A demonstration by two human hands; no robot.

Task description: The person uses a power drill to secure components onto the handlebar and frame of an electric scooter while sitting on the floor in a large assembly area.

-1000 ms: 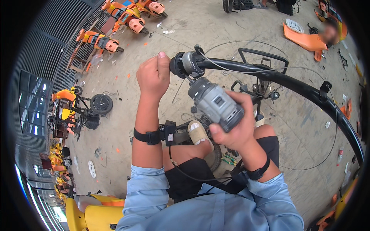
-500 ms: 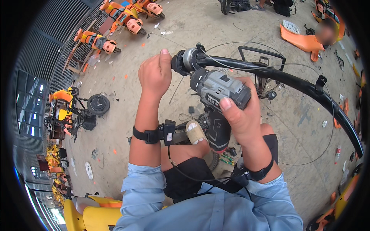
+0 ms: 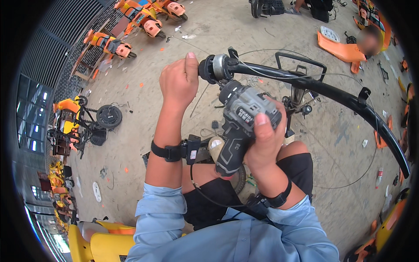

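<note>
My left hand (image 3: 178,82) is closed round the left end of a black handlebar (image 3: 301,78), thumb on top; the grip inside my fist is mostly hidden. Beside that fist sit a black collar and a silver ring-shaped clamp (image 3: 221,66). In my right hand (image 3: 267,142) is a grey and black cordless drill (image 3: 251,107), its handle hanging down and to the left. The drill's nose lies just under the clamp; whether its bit touches a screw there cannot be made out. A thin cable (image 3: 375,144) loops off the bar to the right.
Orange scooters (image 3: 144,19) stand at the far left, and a partly stripped scooter (image 3: 72,124) with a loose wheel (image 3: 109,118) is at left. An orange body panel (image 3: 342,48) lies far right beside a person. Yellow bodywork (image 3: 109,246) is close at lower left. Scraps litter the concrete floor.
The drill has tilted, its handle base swinging left, and my right wrist has turned with it. The handlebar and my left hand have shifted slightly right in view.
</note>
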